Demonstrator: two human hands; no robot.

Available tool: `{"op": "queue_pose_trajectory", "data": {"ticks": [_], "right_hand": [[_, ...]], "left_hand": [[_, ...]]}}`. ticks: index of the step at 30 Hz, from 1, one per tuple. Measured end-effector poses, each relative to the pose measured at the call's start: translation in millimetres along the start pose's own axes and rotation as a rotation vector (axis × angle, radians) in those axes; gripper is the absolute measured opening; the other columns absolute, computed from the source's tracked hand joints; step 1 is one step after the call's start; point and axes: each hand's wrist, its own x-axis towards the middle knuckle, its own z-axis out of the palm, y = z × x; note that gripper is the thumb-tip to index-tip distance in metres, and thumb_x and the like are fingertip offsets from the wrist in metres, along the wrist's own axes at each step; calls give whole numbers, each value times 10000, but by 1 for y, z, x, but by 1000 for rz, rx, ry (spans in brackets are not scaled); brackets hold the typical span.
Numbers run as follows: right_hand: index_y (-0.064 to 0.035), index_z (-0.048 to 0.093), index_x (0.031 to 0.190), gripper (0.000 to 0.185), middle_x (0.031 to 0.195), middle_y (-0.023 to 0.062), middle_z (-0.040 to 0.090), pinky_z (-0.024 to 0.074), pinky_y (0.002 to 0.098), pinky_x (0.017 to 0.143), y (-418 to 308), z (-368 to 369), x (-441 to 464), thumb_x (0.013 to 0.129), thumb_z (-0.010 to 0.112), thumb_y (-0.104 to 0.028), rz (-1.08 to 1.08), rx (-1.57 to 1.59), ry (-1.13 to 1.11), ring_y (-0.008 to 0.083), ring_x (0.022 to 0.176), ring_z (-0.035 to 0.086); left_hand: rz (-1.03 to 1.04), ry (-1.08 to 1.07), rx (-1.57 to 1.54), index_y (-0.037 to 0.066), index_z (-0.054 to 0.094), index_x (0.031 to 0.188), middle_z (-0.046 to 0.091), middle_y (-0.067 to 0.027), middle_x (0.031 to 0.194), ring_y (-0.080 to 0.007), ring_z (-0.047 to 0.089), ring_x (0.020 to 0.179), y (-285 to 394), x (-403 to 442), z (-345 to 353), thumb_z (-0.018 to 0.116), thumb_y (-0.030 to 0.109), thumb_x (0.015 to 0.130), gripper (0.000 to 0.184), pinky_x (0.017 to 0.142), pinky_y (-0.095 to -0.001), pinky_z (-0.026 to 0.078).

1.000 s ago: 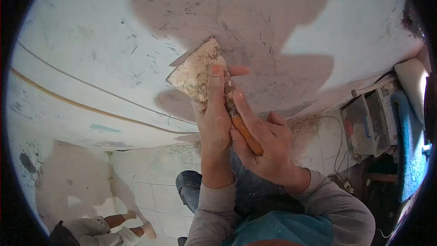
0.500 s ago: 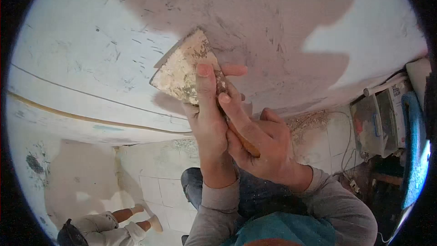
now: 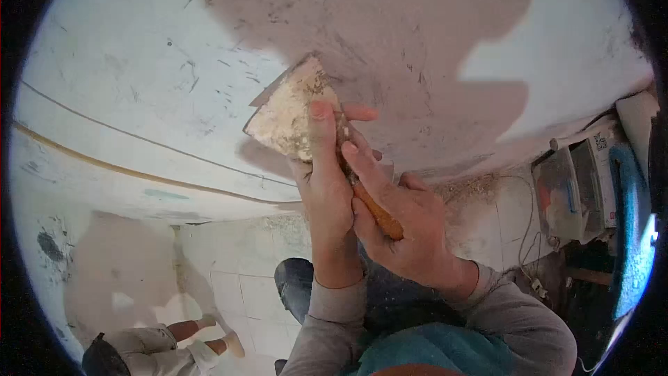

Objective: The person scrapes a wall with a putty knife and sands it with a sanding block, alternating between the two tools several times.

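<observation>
A wide scraper (image 3: 289, 115), its blade crusted with pale plaster, lies against or just off the scuffed wall (image 3: 376, 21); the gap cannot be made out. My left hand (image 3: 327, 188) has its thumb laid on the blade, with a finger reaching out behind it to the right. Wrapped round the orange-brown handle (image 3: 379, 216) is my right hand (image 3: 410, 230), its index finger stretched along the neck. The two hands touch each other at the handle.
Two long lines, one a tan strip (image 3: 104, 160), run along the wall at left. Another person's legs (image 3: 174, 348) show at lower left. Clear plastic drawers (image 3: 560, 195), a blue cloth (image 3: 630, 230) and a cable (image 3: 532, 237) are at right. Debris lies on the tiled floor (image 3: 257, 299).
Between the earlier frames and now, the view shifts slightly. Hands and scraper moved a little left and up, then slightly back right and down. Both hands keep their hold.
</observation>
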Motion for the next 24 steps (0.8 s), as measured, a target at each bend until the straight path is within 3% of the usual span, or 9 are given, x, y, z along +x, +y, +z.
{"op": "queue_pose_trajectory", "data": {"ticks": [1,7,11,14,16,17,19,21,24], "right_hand": [[16,545,1336,541,1014,145,708,414,292,555,0,-1,1,808,650,-33,-20,23,15,218,581,616],[11,544,1334,530,1103,182,678,436,309,568,-8,3,8,815,638,-36,-23,34,63,270,577,592],[-5,546,1340,533,1129,185,669,440,305,571,-6,1,11,816,638,-35,20,-19,16,273,573,586],[-27,548,1348,536,1158,178,664,434,306,567,-5,1,10,819,634,-34,-77,21,103,275,569,585],[-22,556,1337,519,1169,172,667,462,319,608,-6,2,8,824,630,-33,62,-34,39,266,566,590],[-22,556,1337,519,1169,172,667,462,319,608,-6,7,8,824,630,-33,65,-35,36,266,566,590],[-68,493,1410,555,942,141,706,434,325,608,-4,15,17,871,619,-102,-61,-41,88,232,590,606],[-67,466,1426,575,915,140,700,443,336,626,-6,14,7,872,613,-103,-71,-18,86,250,590,606],[-58,416,1450,601,850,145,681,460,370,663,-4,27,-30,879,598,-103,-50,59,83,289,596,607]], "left_hand": [[12,-31,58,17,651,895,544,9,608,-62,499,507,2,1,-1,472,401,1028,444,464,-222,430],[82,-74,58,17,646,878,575,-6,646,-49,473,506,13,6,4,479,372,1030,421,448,-209,393],[4,-78,45,40,626,885,619,-26,736,-33,477,545,7,11,1,492,325,1030,347,461,-200,392],[-15,-83,-53,40,627,878,619,-28,745,-35,468,550,6,9,3,494,317,1029,343,465,-195,381],[19,-131,65,27,631,901,613,-22,733,-32,458,557,-2,15,-5,503,330,1025,351,467,-190,365],[15,-129,64,27,631,901,613,-22,733,-32,458,557,5,13,-7,503,330,1025,351,467,-190,365],[-49,-132,40,19,631,962,610,-15,728,-27,455,572,24,17,-5,507,346,1023,355,471,-189,358],[-37,-103,29,17,644,941,644,-23,763,-21,460,578,29,7,-5,545,310,1010,317,477,-186,354],[83,-77,187,-15,662,984,692,-45,889,-52,564,698,15,-30,-32,603,210,979,232,600,-213,454]]}}
